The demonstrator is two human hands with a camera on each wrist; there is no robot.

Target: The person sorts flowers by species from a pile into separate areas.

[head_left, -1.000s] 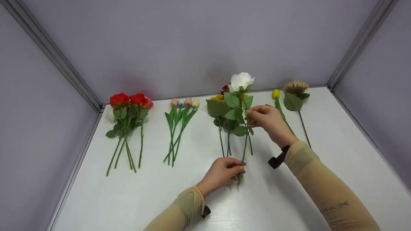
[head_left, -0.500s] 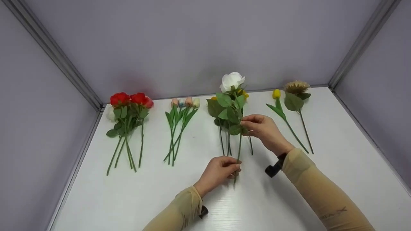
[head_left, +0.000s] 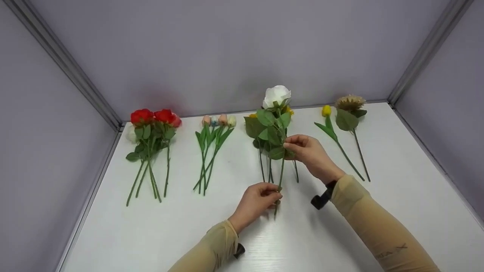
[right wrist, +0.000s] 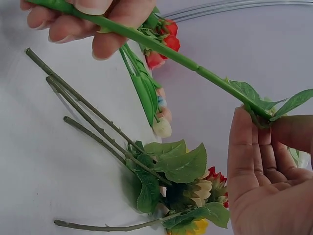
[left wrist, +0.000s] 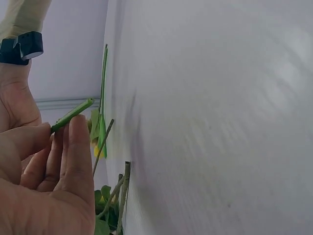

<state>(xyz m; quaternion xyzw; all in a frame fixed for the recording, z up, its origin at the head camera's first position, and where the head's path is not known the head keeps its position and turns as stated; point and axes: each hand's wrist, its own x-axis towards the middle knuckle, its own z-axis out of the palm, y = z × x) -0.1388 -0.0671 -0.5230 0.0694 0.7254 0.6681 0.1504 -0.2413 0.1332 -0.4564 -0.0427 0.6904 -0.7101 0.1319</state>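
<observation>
A white rose [head_left: 277, 96] with green leaves is held up off the table, its bloom toward the back wall. My left hand [head_left: 257, 202] pinches the lower stem between thumb and fingers; the cut stem end [left wrist: 89, 102] sticks out past the fingertips in the left wrist view. Higher up, just below the leaves, my right hand [head_left: 312, 156] pinches the same stem [right wrist: 195, 67]. Under and behind the rose lies a bunch with a large leaf [head_left: 254, 127], yellow petals and bare stems; the right wrist view also shows a dark red flower [right wrist: 215, 176] in it.
Red roses [head_left: 142, 116] lie in a bunch at the left of the white table [head_left: 181, 234]. Several pale tulips [head_left: 223, 120] lie right of them. A yellow tulip [head_left: 326, 110] and a beige flower [head_left: 350, 102] lie at the right. Grey walls [head_left: 234, 49] surround the table.
Both hands have moved the white rose a little left. My right hand has come slightly lower on the image. In the last half second, the bloom has shifted slightly right.
</observation>
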